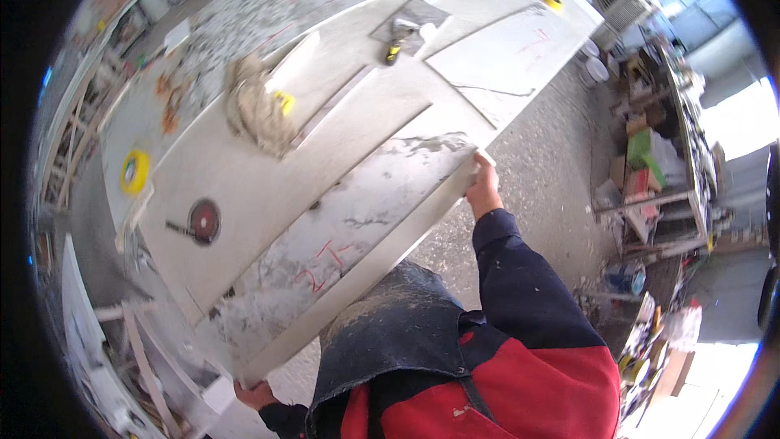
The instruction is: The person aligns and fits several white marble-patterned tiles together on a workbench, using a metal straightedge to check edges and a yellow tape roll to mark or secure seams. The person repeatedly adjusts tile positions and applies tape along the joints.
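Head view: a long marble slab (357,219) lies at the near edge of the bench (244,187). Each hand's grip is closed on an end, right hand (484,187) far, left hand (256,394) near. Dusty stone could slip, judging by the narrow corner holds, and chip or drop.

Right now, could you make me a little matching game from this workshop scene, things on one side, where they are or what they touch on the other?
Things:
1. right hand
2. left hand
3. yellow tape roll
4. crumpled rag

Places:
A. middle of the big table, beside small yellow thing
B. far corner of the marble slab
C. table's left edge
D. near corner of the slab

Pairs: 1-B, 2-D, 3-C, 4-A
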The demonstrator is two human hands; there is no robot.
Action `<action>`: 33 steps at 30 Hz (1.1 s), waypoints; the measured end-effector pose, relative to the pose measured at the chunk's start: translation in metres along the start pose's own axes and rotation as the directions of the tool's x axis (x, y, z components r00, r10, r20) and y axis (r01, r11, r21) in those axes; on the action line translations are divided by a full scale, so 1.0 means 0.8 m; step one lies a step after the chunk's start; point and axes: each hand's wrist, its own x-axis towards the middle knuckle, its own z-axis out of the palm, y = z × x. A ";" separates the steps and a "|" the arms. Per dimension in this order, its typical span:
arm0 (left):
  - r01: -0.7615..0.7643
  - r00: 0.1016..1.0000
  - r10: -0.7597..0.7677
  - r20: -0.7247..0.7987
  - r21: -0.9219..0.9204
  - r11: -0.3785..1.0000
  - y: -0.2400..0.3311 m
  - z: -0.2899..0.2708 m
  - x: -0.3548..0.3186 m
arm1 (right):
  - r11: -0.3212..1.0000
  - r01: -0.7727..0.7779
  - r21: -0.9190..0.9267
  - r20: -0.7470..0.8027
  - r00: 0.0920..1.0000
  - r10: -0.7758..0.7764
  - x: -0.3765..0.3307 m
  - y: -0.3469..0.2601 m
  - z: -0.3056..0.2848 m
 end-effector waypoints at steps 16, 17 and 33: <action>0.058 0.998 -0.064 0.015 0.247 0.967 0.067 0.092 0.038 | 0.986 0.118 0.117 0.087 0.988 -0.128 -0.030 0.000 -0.009; 0.056 0.998 -0.061 0.010 0.257 0.965 0.082 0.103 0.036 | 0.984 0.136 0.114 0.094 0.985 -0.147 -0.022 0.003 -0.014; 0.136 0.969 -0.041 -0.243 0.389 0.911 0.174 0.184 -0.002 | 0.976 -0.192 -0.098 0.012 0.981 0.195 0.057 -0.119 -0.167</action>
